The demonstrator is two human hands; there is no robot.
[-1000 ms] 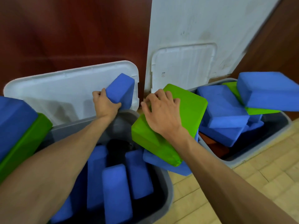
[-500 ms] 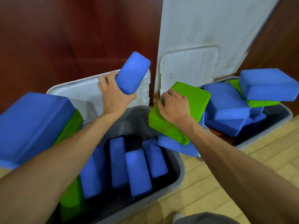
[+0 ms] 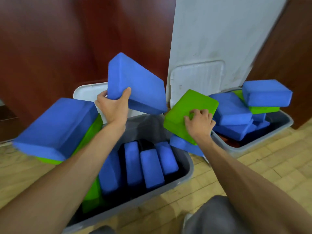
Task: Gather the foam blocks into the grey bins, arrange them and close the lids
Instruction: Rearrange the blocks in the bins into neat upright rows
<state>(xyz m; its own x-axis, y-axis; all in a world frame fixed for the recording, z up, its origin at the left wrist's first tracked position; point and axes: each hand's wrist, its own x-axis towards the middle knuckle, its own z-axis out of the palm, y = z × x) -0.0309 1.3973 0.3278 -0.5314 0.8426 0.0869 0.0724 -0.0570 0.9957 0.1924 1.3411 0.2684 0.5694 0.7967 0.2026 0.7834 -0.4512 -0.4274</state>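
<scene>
Gripping a blue rectangular foam block (image 3: 136,85) with the left hand (image 3: 113,107) above the near grey plastic bin (image 3: 145,125), likely for standing it inside. Steadying a green square foam block (image 3: 187,112) on its rim with the curled right hand (image 3: 200,123), likely against sliding.

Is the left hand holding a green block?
No, the left hand grips a blue block; the right hand holds the green block.
</scene>
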